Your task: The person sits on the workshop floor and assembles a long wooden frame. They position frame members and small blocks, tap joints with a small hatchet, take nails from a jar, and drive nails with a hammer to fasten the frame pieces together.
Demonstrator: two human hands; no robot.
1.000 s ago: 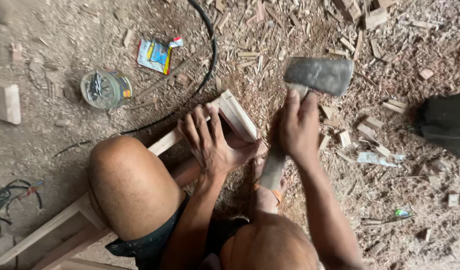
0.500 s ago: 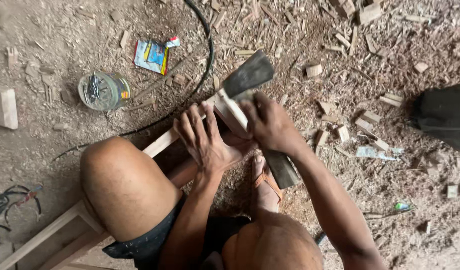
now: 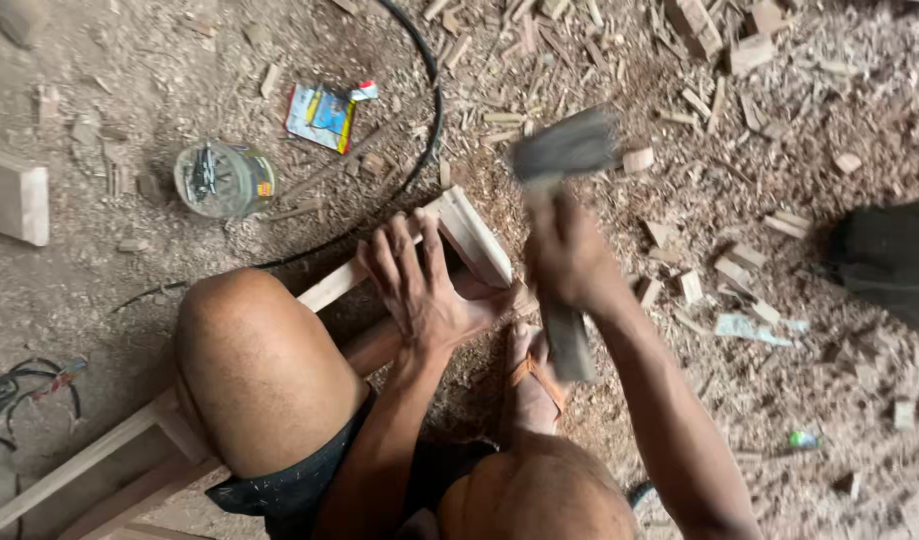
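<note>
Sawdust and wood chips cover the bare dirt floor (image 3: 100,290) almost everywhere, thickest toward the upper right, where short offcut blocks (image 3: 725,45) lie scattered among splinters. A black cable (image 3: 432,120) curves down across the floor from the top edge and runs under the work. Near it lie a clear plastic jar (image 3: 223,178) on its side with dark small parts inside, and a flat, colourful crumpled wrapper (image 3: 323,113). A pale wooden block (image 3: 15,197) sits at the left edge, a tangle of dark wires (image 3: 10,395) lies at the lower left, and a dark cloth bundle (image 3: 890,262) rests at the right edge.

The person crouches over a pale wooden frame (image 3: 330,285) that lies on the floor and runs from the lower left up under the bent knee to a moulded corner (image 3: 472,235). The left hand (image 3: 420,290) lies flat on that corner, fingers spread and pressing down, gripping nothing. The right hand (image 3: 570,255) has its fingers clenched around the wooden handle of a hatchet (image 3: 565,150), whose grey head is blurred and raised just above and to the right of the frame corner. A foot in an orange-strapped sandal (image 3: 535,380) stands just below the hands.
</note>
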